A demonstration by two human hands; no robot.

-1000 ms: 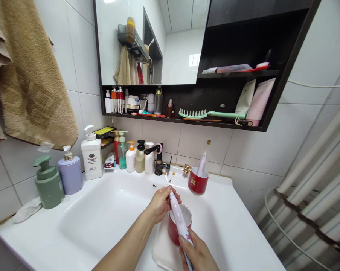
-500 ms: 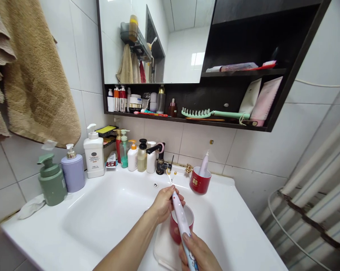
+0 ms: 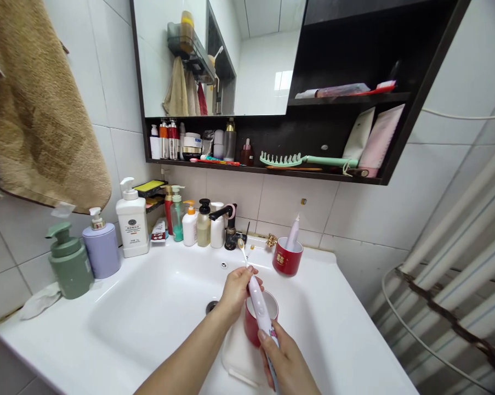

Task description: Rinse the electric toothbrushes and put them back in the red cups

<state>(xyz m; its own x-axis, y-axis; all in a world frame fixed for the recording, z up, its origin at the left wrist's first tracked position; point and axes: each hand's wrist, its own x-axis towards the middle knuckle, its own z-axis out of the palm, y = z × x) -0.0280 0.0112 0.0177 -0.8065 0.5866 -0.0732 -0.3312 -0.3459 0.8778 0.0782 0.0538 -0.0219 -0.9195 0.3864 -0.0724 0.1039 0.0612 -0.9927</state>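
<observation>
A pale pink-and-white electric toothbrush (image 3: pixel 259 302) slants over the basin between my hands. My right hand (image 3: pixel 289 359) wraps round the lower part of its handle. Up at the neck, the fingers of my left hand (image 3: pixel 238 288) pinch the slim brush head (image 3: pixel 242 248), whose bristle end points toward the tap. Beneath the handle stands a red cup (image 3: pixel 252 326), partly hidden by the toothbrush and my hands. It rests on a white flat piece (image 3: pixel 239 359) in the sink. A second red cup (image 3: pixel 287 264) on the rim holds another pale handle (image 3: pixel 293 233).
The white sink (image 3: pixel 148 307) has a black tap (image 3: pixel 229 227) at its back. Pump bottles line the left side, including a green one (image 3: pixel 70 266) and a purple one (image 3: pixel 102 247). Overhead hangs a dark cabinet (image 3: pixel 247 167). White pipes (image 3: pixel 448 269) run along the right.
The toothbrush handle has turned about its length: the small red mark near its top no longer shows. The brush head now faces more toward me. My view has shifted slightly.
</observation>
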